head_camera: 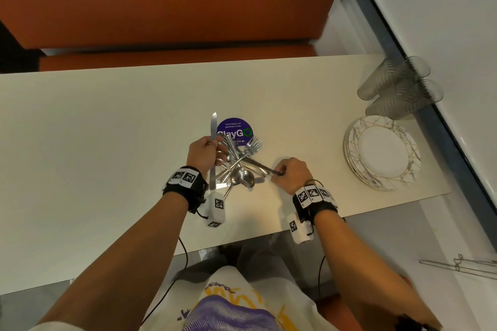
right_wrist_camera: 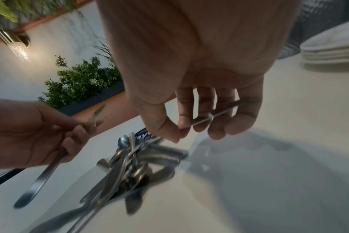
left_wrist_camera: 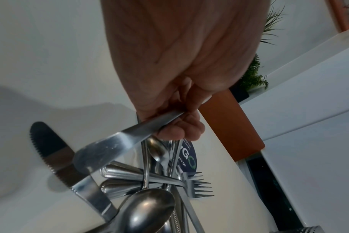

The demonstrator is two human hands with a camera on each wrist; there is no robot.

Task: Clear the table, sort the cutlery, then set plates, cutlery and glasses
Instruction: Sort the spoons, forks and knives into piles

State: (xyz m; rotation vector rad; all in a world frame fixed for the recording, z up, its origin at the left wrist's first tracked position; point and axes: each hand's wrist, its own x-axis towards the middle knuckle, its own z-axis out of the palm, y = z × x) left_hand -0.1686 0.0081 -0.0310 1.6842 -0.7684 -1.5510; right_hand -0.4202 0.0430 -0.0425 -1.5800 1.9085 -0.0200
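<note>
A jumbled pile of steel cutlery (head_camera: 238, 168) with forks, spoons and knives lies mid-table, partly over a purple round sticker (head_camera: 233, 129). My left hand (head_camera: 212, 146) grips a table knife (head_camera: 214, 126) by its middle, blade pointing away; its handle (left_wrist_camera: 118, 141) shows in the left wrist view. A second, serrated knife (left_wrist_camera: 50, 154) lies left of the pile (left_wrist_camera: 155, 186). My right hand (head_camera: 281, 170) pinches the end of a thin utensil (head_camera: 265, 168) that still reaches into the pile. Thumb and fingers (right_wrist_camera: 177, 134) close on that utensil (right_wrist_camera: 211, 117) above the pile (right_wrist_camera: 133, 165).
A stack of white patterned plates (head_camera: 382, 154) sits at the table's right end, with several ribbed glasses (head_camera: 398, 88) lying behind it. An orange bench (head_camera: 161, 8) runs along the far edge. Bare tabletop (head_camera: 94, 129) spreads to the left. The near edge is just below my wrists.
</note>
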